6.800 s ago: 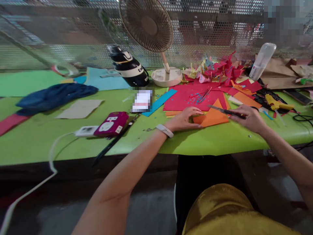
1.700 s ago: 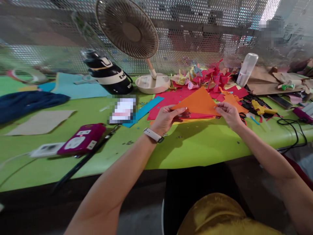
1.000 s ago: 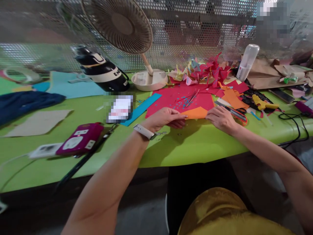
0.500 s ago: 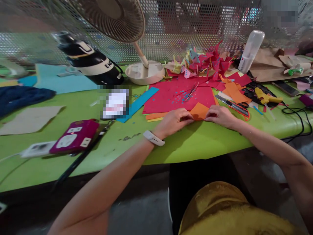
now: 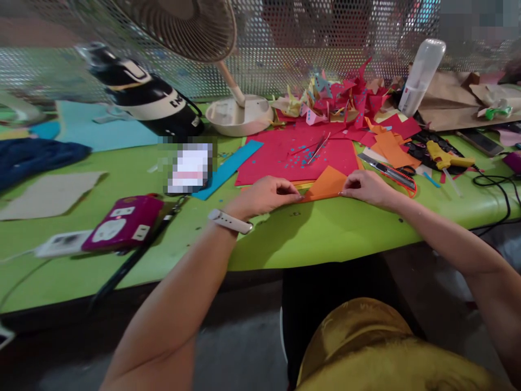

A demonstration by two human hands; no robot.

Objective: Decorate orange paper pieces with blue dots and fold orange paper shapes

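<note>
An orange sheet of paper [image 5: 326,183], folded to a triangle, lies near the table's front edge with its point facing away from me. My left hand [image 5: 268,194] pinches its left corner between thumb and fingers. At the right corner, my right hand [image 5: 366,189] is closed on the same paper. Just beyond is a stack of red paper [image 5: 268,163], with orange and yellow sheets under it. Tweezers [image 5: 319,147] and small blue bits rest on the stack. To the right of my right hand lies a utility knife [image 5: 386,171], close to black-handled scissors [image 5: 407,172].
Folded paper cranes [image 5: 350,100] are heaped at the back. A fan [image 5: 240,115], a black bottle [image 5: 150,103] and a phone [image 5: 189,169] stand or lie left. A purple power strip [image 5: 124,225] is at front left, a yellow glue gun [image 5: 445,158] at right.
The knife held earlier in my right hand now lies on the table. The orange paper was lifted, then lowered to the table and folded; my left hand has since slid left along its edge.
</note>
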